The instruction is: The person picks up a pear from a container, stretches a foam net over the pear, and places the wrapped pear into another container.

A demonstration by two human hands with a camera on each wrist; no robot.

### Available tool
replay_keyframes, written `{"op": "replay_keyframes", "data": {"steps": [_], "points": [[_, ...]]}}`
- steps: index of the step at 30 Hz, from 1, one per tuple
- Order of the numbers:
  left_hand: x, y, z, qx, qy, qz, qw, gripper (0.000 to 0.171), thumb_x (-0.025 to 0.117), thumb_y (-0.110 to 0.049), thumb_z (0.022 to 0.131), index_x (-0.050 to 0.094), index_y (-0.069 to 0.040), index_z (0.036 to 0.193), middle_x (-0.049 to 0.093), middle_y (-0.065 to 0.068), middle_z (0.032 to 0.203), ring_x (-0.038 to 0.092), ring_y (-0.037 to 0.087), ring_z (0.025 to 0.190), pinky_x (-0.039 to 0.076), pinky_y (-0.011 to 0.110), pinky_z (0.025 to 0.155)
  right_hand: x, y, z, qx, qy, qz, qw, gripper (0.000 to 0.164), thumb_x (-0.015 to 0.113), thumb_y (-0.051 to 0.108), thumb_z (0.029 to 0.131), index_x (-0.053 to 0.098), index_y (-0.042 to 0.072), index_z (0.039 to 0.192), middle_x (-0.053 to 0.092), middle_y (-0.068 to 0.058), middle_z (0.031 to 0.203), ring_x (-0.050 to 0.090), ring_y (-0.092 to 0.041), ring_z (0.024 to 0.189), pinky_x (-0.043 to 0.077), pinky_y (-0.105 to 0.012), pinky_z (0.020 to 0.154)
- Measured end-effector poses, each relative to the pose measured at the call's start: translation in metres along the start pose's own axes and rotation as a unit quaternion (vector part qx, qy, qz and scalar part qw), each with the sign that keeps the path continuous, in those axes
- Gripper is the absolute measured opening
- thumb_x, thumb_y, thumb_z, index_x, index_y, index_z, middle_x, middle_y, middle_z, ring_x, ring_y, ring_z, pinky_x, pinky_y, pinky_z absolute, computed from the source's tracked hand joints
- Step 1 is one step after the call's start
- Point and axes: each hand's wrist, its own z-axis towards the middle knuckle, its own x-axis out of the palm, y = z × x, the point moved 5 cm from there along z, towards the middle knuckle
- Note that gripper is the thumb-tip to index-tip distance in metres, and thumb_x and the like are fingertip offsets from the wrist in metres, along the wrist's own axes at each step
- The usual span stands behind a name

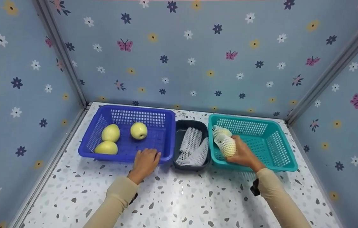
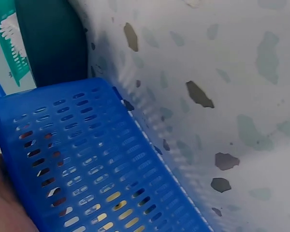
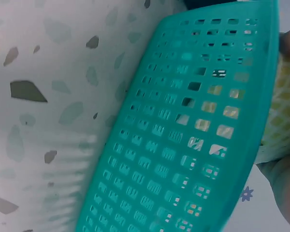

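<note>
My right hand (image 1: 242, 154) grips a yellow-green apple (image 1: 229, 148) in a white foam net, over the near left side of the teal basket (image 1: 285, 142). Behind it, another netted apple (image 1: 223, 130) lies in the basket's left corner. In the right wrist view, the held apple (image 3: 286, 104) shows past the basket's rim. My left hand (image 1: 145, 164) rests on the near rim of the blue basket (image 1: 166, 136), its fingertips hidden behind the rim. Inside that basket are three bare apples: one near the middle (image 1: 139, 130) and two at the left, upper (image 1: 111, 133) and lower (image 1: 106, 148).
Between the baskets stands a dark oblong tub (image 1: 182, 125) holding white foam nets (image 1: 192, 139). All three containers sit on a speckled white tabletop (image 1: 179, 196). Flower-patterned panels (image 1: 179, 63) enclose the back and both sides.
</note>
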Motion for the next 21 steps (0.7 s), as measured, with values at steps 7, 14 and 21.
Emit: {"op": "replay_keyframes", "data": {"steps": [7,14,21], "points": [[0.002,-0.001,-0.002,0.005,-0.008,0.014,0.9999,0.033,0.045,-0.03,0.099,0.063,-0.008,0.082,0.063,0.008,0.082,0.058,0.028,0.081,0.039,0.043,0.072,0.005,-0.012,0.007,0.072,0.063,-0.036,0.995,0.08,0.082,0.01,0.068,0.029,0.008,0.127,0.051,-0.018,0.11,0.053,-0.025,0.083,0.046,-0.036,0.066],[0.002,0.0,-0.002,0.01,-0.021,0.017,0.9996,0.034,0.045,-0.029,0.099,0.063,-0.008,0.079,0.062,0.008,0.08,0.057,0.028,0.079,0.04,0.043,0.072,0.009,-0.01,0.015,0.049,0.126,-0.071,0.988,0.075,0.081,0.017,0.074,0.033,0.0,0.129,0.046,-0.019,0.115,0.049,-0.028,0.093,0.046,-0.045,0.074],[0.002,0.0,-0.004,0.014,-0.036,0.018,0.9991,0.034,0.044,-0.029,0.099,0.062,-0.009,0.079,0.062,0.007,0.079,0.056,0.028,0.078,0.04,0.043,0.072,0.02,-0.029,0.016,0.059,0.135,-0.112,0.983,0.075,0.078,0.021,0.079,0.033,-0.008,0.132,0.031,-0.032,0.123,0.042,-0.041,0.108,0.041,-0.058,0.085]]}}
